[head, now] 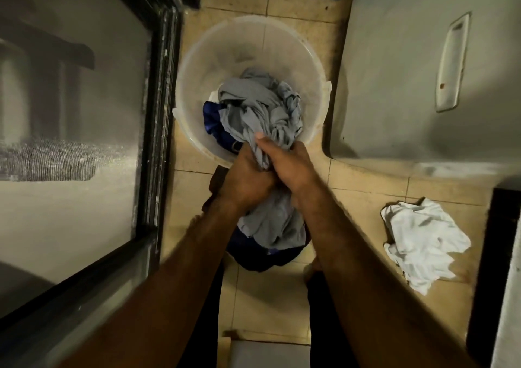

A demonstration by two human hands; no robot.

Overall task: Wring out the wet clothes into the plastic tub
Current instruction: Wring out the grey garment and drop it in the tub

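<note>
While both hands press together above the near rim of the tub (194,57), each is clenched around a twisted grey cloth (253,108). The left hand (248,179) grips it from the left and the right hand (293,167) from the right, thumb on top. One end of the cloth lies bunched inside the tub beside a blue cloth (210,119); the other end hangs below the hands. The tub stands on a tiled floor (366,176) next to a glass door (70,100). A white cloth (423,241) lies crumpled on the floor, well apart to the right.
</note>
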